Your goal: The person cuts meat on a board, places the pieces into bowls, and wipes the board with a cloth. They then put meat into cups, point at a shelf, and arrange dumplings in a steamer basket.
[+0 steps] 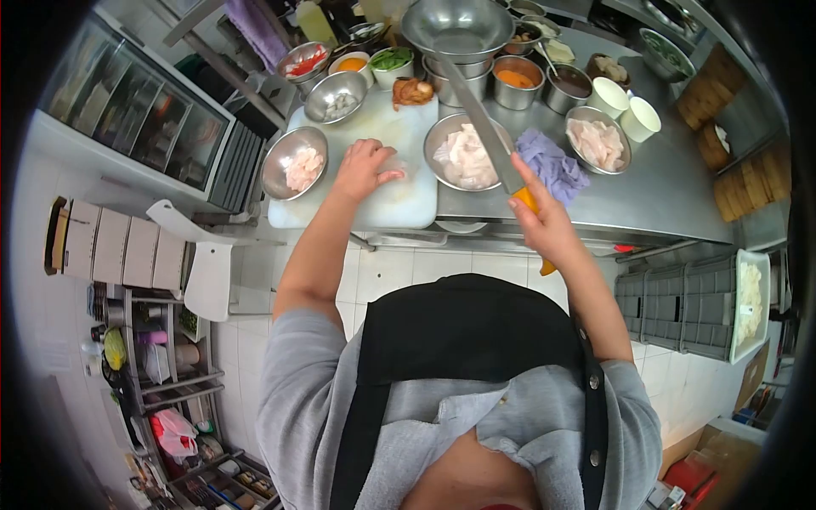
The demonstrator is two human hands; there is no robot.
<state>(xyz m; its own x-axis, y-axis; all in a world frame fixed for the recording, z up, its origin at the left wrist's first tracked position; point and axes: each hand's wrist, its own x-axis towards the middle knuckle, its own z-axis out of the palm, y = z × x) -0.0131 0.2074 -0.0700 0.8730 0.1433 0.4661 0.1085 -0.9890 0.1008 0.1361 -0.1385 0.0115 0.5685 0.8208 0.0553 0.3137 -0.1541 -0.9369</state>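
Note:
My right hand point(544, 217) is closed around the yellow handle of a long-bladed knife point(480, 115). The blade slants up and away over a steel bowl point(427, 161) of pale raw meat slices point(466, 157). On the white cutting board point(416, 204), my left hand point(367, 168) has its fingers curled, thumb and forefinger at a small, pale, translucent piece of raw meat point(399, 167). Left of that hand, a steel bowl point(270, 170) holds pinkish cut pieces point(303, 168).
A purple cloth point(551, 166) and another bowl of raw meat point(597, 146) lie to the right. Behind stand a steel bowl with greyish pieces point(338, 100), reddish-brown food point(412, 93), a large steel basin point(459, 30), sauce pots point(518, 81) and white cups point(639, 119).

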